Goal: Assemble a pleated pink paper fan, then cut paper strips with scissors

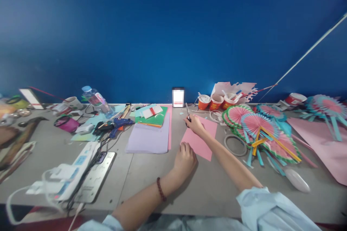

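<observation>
Head view: my right hand (194, 122) grips a pair of scissors (187, 111), blades pointing away from me, at the far left side of a pink paper (199, 145) on the table (208, 191); my left hand (186, 159) rests at the paper's near left corner, fingers curled, though whether they pinch it I cannot tell. Left of these lie purple sheets (149, 140) under a green sheet (157, 118); to the right, pleated paper fans (258, 124) overlap; red cups (216, 104) stand near the wall (173, 36).
</observation>
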The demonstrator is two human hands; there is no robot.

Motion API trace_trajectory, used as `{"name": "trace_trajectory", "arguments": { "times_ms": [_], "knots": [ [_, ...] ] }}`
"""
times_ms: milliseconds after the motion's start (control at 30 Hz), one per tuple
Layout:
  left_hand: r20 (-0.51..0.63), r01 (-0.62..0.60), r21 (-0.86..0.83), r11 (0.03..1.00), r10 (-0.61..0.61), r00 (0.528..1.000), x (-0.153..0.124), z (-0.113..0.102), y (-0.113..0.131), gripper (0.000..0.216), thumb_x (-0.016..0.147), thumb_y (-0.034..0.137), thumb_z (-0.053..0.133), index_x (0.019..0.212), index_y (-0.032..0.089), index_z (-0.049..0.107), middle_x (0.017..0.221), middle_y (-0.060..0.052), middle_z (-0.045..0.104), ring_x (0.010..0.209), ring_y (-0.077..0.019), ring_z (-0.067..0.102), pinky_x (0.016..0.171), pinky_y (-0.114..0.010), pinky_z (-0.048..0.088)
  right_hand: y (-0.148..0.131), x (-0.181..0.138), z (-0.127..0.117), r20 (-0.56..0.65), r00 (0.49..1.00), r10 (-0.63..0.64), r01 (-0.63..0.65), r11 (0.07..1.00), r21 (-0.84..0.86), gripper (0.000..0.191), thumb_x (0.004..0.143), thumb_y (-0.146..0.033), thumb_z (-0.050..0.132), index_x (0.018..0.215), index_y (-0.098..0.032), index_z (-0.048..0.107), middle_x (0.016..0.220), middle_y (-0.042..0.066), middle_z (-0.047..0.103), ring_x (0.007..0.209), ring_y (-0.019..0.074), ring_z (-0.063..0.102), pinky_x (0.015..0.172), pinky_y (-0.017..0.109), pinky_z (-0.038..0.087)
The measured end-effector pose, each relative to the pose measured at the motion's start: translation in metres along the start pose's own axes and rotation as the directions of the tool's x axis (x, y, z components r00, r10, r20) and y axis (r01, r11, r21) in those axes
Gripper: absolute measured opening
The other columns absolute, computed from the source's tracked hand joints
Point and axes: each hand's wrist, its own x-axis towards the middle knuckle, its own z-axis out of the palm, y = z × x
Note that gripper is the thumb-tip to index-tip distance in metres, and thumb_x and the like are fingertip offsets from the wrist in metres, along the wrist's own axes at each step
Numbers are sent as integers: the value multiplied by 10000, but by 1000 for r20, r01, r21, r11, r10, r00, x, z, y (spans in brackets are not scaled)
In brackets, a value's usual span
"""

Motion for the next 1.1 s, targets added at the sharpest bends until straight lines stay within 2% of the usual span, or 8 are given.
{"name": "trace_trajectory", "arguments": {
  "times_ms": [233,433,700,933,1100],
  "knots": [
    [-8,21,-21,1000,-22,1000,2,0,1,320,836,140,501,1086,6,649,1055,-231,624,976,-311,567,765,-444,500,6,10,-5,-5,1000,-20,20,999,-26,202,830,-342,549,679,-209,538,499,-26,558,454,119,475,461,216,336],
    [-5,32,-55,998,-32,999,1,2,1,343,837,137,512,1108,-36,632,1088,-266,605,1021,-324,560,786,-429,501,18,29,-7,-28,998,-48,47,997,-54,184,809,-311,580,672,-198,532,506,-21,563,489,131,509,527,230,365],
    [26,54,-86,995,-52,998,0,9,1,332,831,149,535,1121,25,639,1135,-250,592,1071,-320,527,791,-437,491,35,44,-7,-59,996,-74,70,996,-58,145,820,-318,571,749,-192,564,531,-12,597,507,149,542,572,244,394],
    [18,42,-61,997,-41,999,0,6,1,346,830,146,532,1122,-10,632,1106,-256,597,1048,-320,541,800,-432,488,39,50,-12,-91,992,-92,89,996,-30,174,830,-347,561,738,-200,551,548,-12,606,533,150,556,606,245,417],
    [20,39,-45,998,-38,999,1,5,-1,332,844,162,519,1116,13,636,1104,-240,608,1038,-315,552,783,-436,497,39,52,-15,-111,990,-87,89,996,4,193,834,-366,545,734,-201,542,542,-14,601,517,147,547,596,247,419]
  ]
}}
